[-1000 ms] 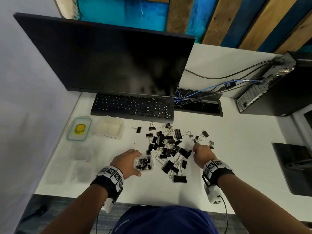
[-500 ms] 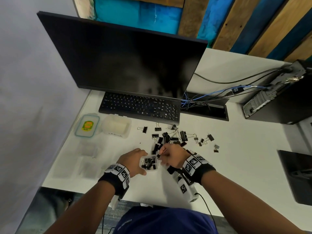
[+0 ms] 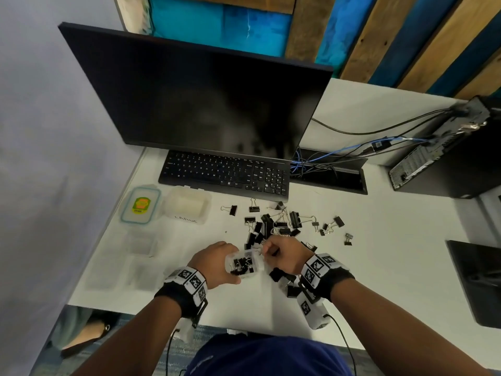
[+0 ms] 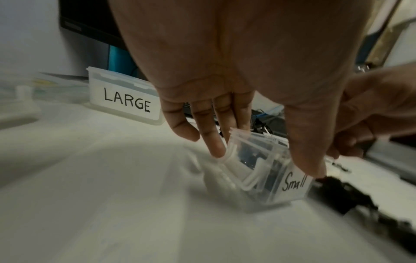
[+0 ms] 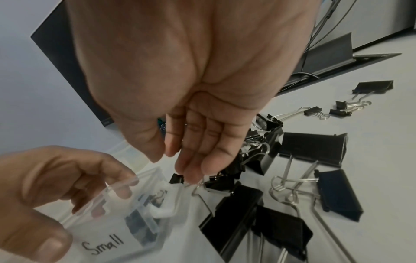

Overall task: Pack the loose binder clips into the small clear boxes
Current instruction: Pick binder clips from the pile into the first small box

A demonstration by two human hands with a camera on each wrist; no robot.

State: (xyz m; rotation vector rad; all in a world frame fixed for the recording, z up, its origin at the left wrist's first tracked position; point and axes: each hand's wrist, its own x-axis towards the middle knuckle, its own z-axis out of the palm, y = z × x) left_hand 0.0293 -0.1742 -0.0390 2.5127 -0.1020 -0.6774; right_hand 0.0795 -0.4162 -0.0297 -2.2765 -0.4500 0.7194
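Observation:
My left hand (image 3: 227, 263) grips the small clear box (image 3: 245, 263) marked "Small" (image 4: 292, 185), thumb on the labelled side and fingers on the far side. The box holds several small black clips. My right hand (image 3: 267, 252) hovers at the box's right rim with fingers hanging fairly straight (image 5: 173, 165). A small black clip (image 5: 176, 178) sits just under those fingertips, at the rim; nothing shows between thumb and fingers. Loose binder clips (image 3: 273, 223) of mixed sizes lie scattered behind and right of the box. Big ones (image 5: 313, 147) lie closest to my right hand.
A clear box marked "LARGE" (image 3: 187, 204) and a green-rimmed lid (image 3: 141, 204) sit at the back left. Several clear boxes (image 3: 141, 264), blurred, lie at the left. A keyboard (image 3: 225, 175) and monitor (image 3: 206, 104) stand behind the clips, a computer tower (image 3: 447, 153) at the right.
My right hand has come from the right side of the clip pile leftward to the small box. The left hand has stayed on the box.

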